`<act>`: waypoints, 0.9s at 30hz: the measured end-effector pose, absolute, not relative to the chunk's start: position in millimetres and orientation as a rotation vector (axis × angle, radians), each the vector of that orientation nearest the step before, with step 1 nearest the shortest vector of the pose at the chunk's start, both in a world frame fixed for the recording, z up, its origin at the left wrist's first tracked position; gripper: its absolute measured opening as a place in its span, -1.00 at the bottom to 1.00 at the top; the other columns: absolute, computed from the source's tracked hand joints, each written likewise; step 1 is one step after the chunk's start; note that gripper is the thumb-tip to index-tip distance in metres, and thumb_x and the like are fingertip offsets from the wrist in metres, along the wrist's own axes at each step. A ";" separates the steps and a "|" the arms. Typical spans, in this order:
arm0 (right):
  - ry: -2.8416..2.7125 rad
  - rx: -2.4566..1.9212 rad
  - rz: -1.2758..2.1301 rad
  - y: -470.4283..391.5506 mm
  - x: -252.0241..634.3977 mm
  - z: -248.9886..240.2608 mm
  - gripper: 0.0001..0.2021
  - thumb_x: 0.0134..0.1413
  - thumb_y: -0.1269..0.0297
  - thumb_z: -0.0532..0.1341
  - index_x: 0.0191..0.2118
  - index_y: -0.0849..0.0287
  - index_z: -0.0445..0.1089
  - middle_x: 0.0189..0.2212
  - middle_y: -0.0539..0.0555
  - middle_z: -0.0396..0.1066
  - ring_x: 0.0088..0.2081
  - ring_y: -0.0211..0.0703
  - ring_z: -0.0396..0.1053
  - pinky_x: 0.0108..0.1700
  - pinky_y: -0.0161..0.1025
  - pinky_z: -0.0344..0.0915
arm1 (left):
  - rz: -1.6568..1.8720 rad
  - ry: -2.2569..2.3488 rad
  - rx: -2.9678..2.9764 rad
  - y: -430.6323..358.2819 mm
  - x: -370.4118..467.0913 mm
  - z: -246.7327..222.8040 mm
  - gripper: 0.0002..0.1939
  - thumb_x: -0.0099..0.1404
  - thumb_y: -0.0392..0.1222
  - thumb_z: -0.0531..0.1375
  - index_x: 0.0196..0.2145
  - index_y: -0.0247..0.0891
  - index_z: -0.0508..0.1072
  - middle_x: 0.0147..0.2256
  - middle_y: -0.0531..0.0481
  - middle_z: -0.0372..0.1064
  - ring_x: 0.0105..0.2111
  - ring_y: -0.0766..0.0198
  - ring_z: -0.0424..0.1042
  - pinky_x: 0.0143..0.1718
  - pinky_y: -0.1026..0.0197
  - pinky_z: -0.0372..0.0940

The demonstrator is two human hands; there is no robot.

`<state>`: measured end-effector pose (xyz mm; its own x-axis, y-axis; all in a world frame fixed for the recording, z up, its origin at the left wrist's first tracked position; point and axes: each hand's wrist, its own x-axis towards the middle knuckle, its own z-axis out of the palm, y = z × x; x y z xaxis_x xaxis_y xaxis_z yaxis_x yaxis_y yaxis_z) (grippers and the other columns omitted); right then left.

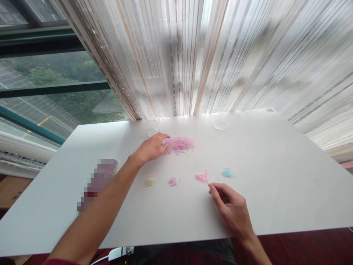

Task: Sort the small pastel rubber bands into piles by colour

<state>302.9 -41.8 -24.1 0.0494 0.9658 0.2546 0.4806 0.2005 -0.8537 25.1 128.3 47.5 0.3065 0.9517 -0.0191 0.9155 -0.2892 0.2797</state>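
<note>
My left hand (pixel 154 147) reaches to the left end of a loose pile of pink and mixed pastel strands (pixel 180 144), its fingers curved and apart at the pile's edge. My right hand (pixel 230 206) is pinched just below a small pink bunch (pixel 202 177); anything between its fingertips is too small to make out. A blue bunch (pixel 227 173) lies to the right of the pink one. Further left are a purple bunch (pixel 173 181) and a pale yellow bunch (pixel 149 180).
A clear round lid (pixel 220 125) and a clear container (pixel 152 126) stand near the back edge of the white table (pixel 289 176). A pixelated phone-like object (pixel 100 176) lies under my left forearm. Curtains hang behind.
</note>
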 end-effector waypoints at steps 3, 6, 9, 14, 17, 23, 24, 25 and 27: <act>-1.563 -1.399 0.685 -42.8 301.8 -24.6 -0.80 0.37 0.18 0.23 -0.24 0.09 0.57 -0.38 0.03 0.60 -0.40 -0.15 0.54 -0.34 -0.30 0.44 | 0.141 1.733 2.358 138.1 26.6 41.5 -0.62 0.41 -0.22 0.16 0.14 -0.28 0.52 0.06 -0.18 0.53 -0.12 0.07 0.58 0.01 0.09 0.42; -1.530 -1.401 0.697 -43.4 300.0 -24.4 -0.80 0.37 0.18 0.23 -0.24 0.09 0.57 -0.40 0.03 0.60 -0.40 -0.15 0.54 -0.34 -0.29 0.44 | 0.110 1.759 2.377 140.9 27.7 38.3 -0.68 0.42 -0.22 0.15 0.04 -0.25 0.60 0.01 -0.16 0.56 -0.13 0.07 0.58 0.00 0.10 0.41; -1.527 -1.399 0.706 -43.3 299.3 -24.3 -0.81 0.36 0.19 0.24 -0.24 0.09 0.57 -0.40 0.02 0.59 -0.40 -0.15 0.53 -0.34 -0.29 0.43 | 0.128 1.780 2.384 142.3 26.4 37.8 -0.74 0.42 -0.20 0.15 -0.08 -0.18 0.65 -0.08 -0.10 0.60 -0.15 0.08 0.58 -0.02 0.12 0.39; -1.553 -1.406 0.720 -42.6 300.4 -24.1 -0.80 0.37 0.19 0.23 -0.23 0.10 0.57 -0.39 0.03 0.59 -0.39 -0.15 0.53 -0.33 -0.29 0.42 | 0.231 1.810 2.350 145.0 20.0 40.2 -0.75 0.40 -0.19 0.18 -0.13 -0.15 0.67 -0.17 -0.08 0.64 -0.20 0.07 0.58 -0.10 0.13 0.39; -1.552 -1.413 0.727 -42.7 300.2 -23.8 -0.80 0.37 0.18 0.23 -0.23 0.10 0.57 -0.39 0.03 0.59 -0.38 -0.15 0.53 -0.33 -0.29 0.42 | 0.321 1.785 2.316 145.8 16.3 43.5 -0.76 0.39 -0.14 0.20 -0.13 -0.14 0.68 -0.18 -0.05 0.66 -0.24 0.10 0.57 -0.17 0.16 0.39; -1.553 -1.425 0.724 -42.3 300.2 -23.0 -0.79 0.37 0.17 0.22 -0.24 0.11 0.57 -0.41 0.02 0.58 -0.40 -0.15 0.53 -0.35 -0.30 0.42 | 0.506 1.702 2.242 139.1 12.1 51.1 -0.70 0.39 -0.02 0.21 -0.15 -0.18 0.69 -0.26 -0.04 0.67 -0.34 0.19 0.53 -0.19 0.20 0.38; -1.562 -1.420 0.718 -42.1 300.5 -22.9 -0.79 0.37 0.17 0.22 -0.24 0.11 0.57 -0.41 0.03 0.59 -0.41 -0.15 0.52 -0.36 -0.30 0.42 | 0.528 1.695 2.230 137.3 11.6 51.4 -0.70 0.39 -0.01 0.21 -0.16 -0.19 0.70 -0.27 -0.04 0.67 -0.36 0.19 0.52 -0.20 0.21 0.38; -1.568 -1.417 0.713 -41.8 300.8 -22.9 -0.78 0.37 0.17 0.22 -0.24 0.12 0.57 -0.42 0.03 0.59 -0.42 -0.15 0.52 -0.36 -0.30 0.42 | 0.546 1.689 2.220 135.6 11.2 51.3 -0.70 0.38 0.00 0.21 -0.16 -0.19 0.70 -0.29 -0.04 0.66 -0.37 0.20 0.51 -0.20 0.21 0.38; -1.570 -1.416 0.707 -41.4 301.1 -23.4 -0.77 0.37 0.17 0.22 -0.25 0.12 0.57 -0.41 0.04 0.59 -0.42 -0.15 0.52 -0.36 -0.30 0.42 | 0.571 1.680 2.203 133.2 10.4 49.7 -0.71 0.37 -0.01 0.23 -0.19 -0.20 0.70 -0.32 -0.03 0.65 -0.38 0.21 0.50 -0.20 0.22 0.38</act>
